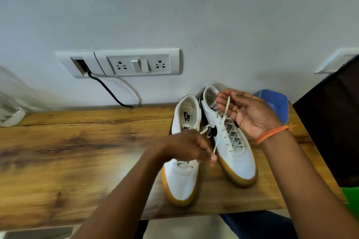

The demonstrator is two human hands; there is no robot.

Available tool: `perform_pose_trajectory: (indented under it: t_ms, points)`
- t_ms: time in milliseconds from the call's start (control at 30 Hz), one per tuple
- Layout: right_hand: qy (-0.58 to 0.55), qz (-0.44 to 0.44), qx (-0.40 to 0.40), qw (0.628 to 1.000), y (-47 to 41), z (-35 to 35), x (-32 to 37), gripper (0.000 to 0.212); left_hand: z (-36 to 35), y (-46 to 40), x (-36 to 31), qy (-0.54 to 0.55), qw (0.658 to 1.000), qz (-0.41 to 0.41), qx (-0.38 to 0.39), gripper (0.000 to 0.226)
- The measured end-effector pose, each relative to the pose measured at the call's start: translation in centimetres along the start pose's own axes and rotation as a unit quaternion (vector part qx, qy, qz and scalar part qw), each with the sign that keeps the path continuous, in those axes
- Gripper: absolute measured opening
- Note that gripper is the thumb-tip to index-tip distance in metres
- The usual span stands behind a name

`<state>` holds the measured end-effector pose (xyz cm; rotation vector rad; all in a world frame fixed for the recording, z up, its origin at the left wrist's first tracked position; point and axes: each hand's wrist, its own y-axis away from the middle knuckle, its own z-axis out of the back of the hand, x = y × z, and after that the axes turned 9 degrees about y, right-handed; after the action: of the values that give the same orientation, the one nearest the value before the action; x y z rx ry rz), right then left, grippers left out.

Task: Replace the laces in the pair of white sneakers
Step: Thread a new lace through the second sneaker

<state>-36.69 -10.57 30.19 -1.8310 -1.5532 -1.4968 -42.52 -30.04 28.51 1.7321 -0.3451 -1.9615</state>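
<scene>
Two white sneakers with gum soles stand side by side on the wooden table (77,151), toes toward me. The left sneaker (182,180) has most of its eyelets without lace. The right sneaker (239,161) is laced, loosely. A white lace (223,120) stretches above the right sneaker between my two hands. My left hand (190,147) hovers over the left sneaker's tongue and pinches the lace's lower end. My right hand (250,114) is raised palm-up over the right sneaker's heel, fingers curled round the lace's upper end.
A blue container (275,103) sits behind the right sneaker by the wall. A dark panel (330,122) stands at the right. A socket plate (136,64) with a black cable (108,89) is on the wall. Clear plastic (9,112) lies far left.
</scene>
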Motion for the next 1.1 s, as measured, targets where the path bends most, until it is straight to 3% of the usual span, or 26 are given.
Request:
perform_pose_trajectory:
  t_ms: [167, 367, 500, 667, 733, 833, 933, 1067, 1100]
  points:
    - [-0.027, 0.008, -0.091, 0.995, -0.7, 1.5, 0.2, 0.018, -3.0, -1.8, 0.9, -0.102, 0.988, 0.075, 0.084, 0.019]
    - [0.024, 0.007, -0.111, 0.993, -1.0, 1.8, -0.1, 0.022, -3.5, -2.1, 0.9, -0.107, 0.988, 0.089, 0.069, 0.031]
    - [0.098, -0.033, -0.055, 0.993, -0.8, 0.6, -0.9, 0.028, -1.1, -1.4, 0.7, 0.018, 0.993, 0.008, -0.115, 0.026]
    - [0.162, -0.034, -0.033, 0.986, -0.1, -0.5, -2.0, 0.019, 1.2, -0.8, 0.9, 0.031, 0.918, -0.045, -0.393, 0.014]
    - [0.2, -0.028, -0.021, 0.979, 0.2, -0.9, -2.4, 0.016, 2.1, -0.1, 1.3, 0.014, 0.89, -0.018, -0.455, 0.015]
    - [0.278, -0.003, -0.006, 0.961, 0.6, -1.8, -3.2, 0.018, 3.0, 0.8, 2.4, 0.019, 0.879, 0.031, -0.475, 0.015]
    - [0.416, 0.081, -0.024, 0.905, 0.6, -2.7, -5.0, 0.009, 2.9, 0.9, 2.9, 0.003, 0.89, 0.06, -0.453, 0.02]
    - [0.633, 0.195, -0.015, 0.749, 0.4, -3.1, -7.5, 0.006, 1.7, 0.2, 2.9, -0.033, 0.895, 0.067, -0.439, 0.036]
    - [0.658, 0.207, -0.012, 0.724, 0.4, -3.2, -8.0, 0.006, 1.5, -0.1, 3.0, -0.036, 0.893, 0.07, -0.442, 0.038]
